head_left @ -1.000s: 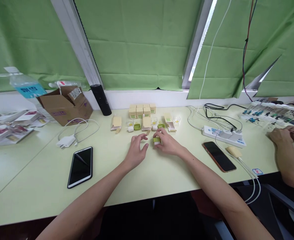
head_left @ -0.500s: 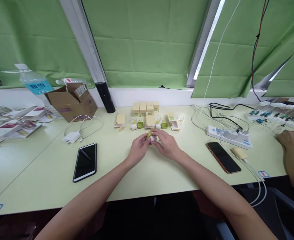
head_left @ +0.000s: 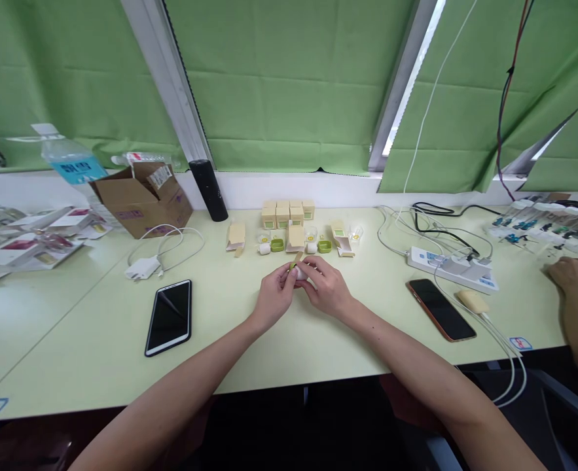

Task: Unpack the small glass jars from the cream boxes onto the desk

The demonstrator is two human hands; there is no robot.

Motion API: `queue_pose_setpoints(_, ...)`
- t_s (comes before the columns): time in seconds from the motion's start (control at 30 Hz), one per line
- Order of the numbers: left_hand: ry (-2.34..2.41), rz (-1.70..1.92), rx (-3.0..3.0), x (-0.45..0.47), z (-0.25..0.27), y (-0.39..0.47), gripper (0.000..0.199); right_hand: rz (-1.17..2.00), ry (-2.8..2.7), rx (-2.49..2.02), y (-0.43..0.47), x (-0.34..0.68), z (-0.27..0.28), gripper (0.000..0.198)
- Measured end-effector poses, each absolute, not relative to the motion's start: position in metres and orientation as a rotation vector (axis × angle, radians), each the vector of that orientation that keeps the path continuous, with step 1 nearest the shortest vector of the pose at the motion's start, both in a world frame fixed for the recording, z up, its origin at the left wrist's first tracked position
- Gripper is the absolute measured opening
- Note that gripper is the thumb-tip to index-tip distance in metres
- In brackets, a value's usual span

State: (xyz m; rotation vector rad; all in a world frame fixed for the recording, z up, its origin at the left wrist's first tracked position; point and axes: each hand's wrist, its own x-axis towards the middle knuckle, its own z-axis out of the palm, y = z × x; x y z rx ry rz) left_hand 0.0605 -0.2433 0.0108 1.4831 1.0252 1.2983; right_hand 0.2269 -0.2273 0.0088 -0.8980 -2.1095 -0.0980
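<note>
My left hand [head_left: 273, 296] and my right hand [head_left: 332, 289] meet over the middle of the table, with closed fingers around one small white piece with a green part [head_left: 299, 272]. Fingers cover most of it, so its kind cannot be made out. Just beyond my fingertips stand opened small cartons, one at the left [head_left: 236, 235], one in the middle [head_left: 296, 237] and one at the right [head_left: 342, 238]. Between them lie a green tray-like piece [head_left: 277, 245], a second green piece [head_left: 325, 246], small white cylinders [head_left: 264, 248] and clear cups with yellow inside [head_left: 356, 233].
Several closed small boxes [head_left: 282, 214] stand by the wall. A black cylinder [head_left: 209, 191], a cardboard box [head_left: 144, 199] and a phone [head_left: 169, 317] are leftward. Rightward lie another phone [head_left: 440, 309], a power strip [head_left: 453, 269] and cables. Another person's hand [head_left: 574, 271] rests far right.
My fingers have shifted slightly around the small white and green piece. The view has moved a little; things on the table stay in place.
</note>
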Motion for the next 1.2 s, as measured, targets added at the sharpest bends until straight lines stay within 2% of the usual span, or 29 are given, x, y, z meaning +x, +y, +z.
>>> queue_pose_setpoints(0.4,1.195,1.23,1.478,0.06,0.016,-0.244,0.044,-0.046,-2.147,-0.964,-0.233,0.22,0.016,0.025)
queue_pose_setpoints(0.73,1.364,1.16,1.751,0.056,0.025,-0.245,0.035,-0.066,-2.165,-1.048,-0.235,0.218,0.018,0.026)
queue_pose_setpoints(0.9,1.466,1.101,1.868,0.055,0.025,-0.244,0.039,-0.054,-2.174,-1.019,-0.236,0.218,0.019,0.025)
queue_pose_setpoints(1.2,1.26,1.178,1.73,0.052,0.022,-0.243,0.039,0.139,-2.071,-0.931,-0.227,0.226,0.017,0.023)
